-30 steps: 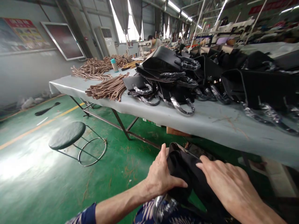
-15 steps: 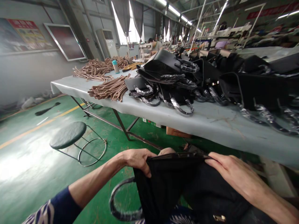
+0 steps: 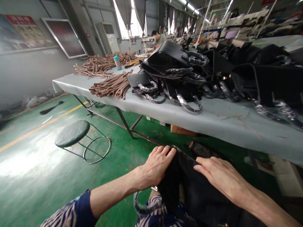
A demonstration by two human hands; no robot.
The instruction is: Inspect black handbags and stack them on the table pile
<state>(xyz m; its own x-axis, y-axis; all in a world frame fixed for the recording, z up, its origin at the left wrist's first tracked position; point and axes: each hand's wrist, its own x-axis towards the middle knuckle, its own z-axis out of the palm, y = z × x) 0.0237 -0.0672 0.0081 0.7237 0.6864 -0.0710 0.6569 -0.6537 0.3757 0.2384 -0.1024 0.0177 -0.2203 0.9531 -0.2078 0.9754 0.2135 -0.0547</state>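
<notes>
A black handbag (image 3: 201, 195) lies across my lap, its dark cloth side facing me. My left hand (image 3: 159, 164) is closed over the bag's upper edge, the fingers curled to the far side. Along the same edge, to the right, my right hand (image 3: 220, 173) pinches the material between thumb and fingers. A curved handle (image 3: 145, 206) wrapped in clear film hangs out at the bag's left, below my left wrist. The far side of the bag is hidden from me.
Ahead stands a long table (image 3: 213, 126) piled with black handbags (image 3: 175, 63) with wrapped handles. Bundles of brown straps (image 3: 111, 85) and a blue-capped bottle (image 3: 117, 63) are on its left part. A round stool (image 3: 72, 133) is on the green floor, and a cardboard box (image 3: 182, 130) sits under the table.
My left hand has moved right along the bag's edge, closer to my right hand, and turned knuckles up. The bag's left side and handle have swung right, and the opening is narrower.
</notes>
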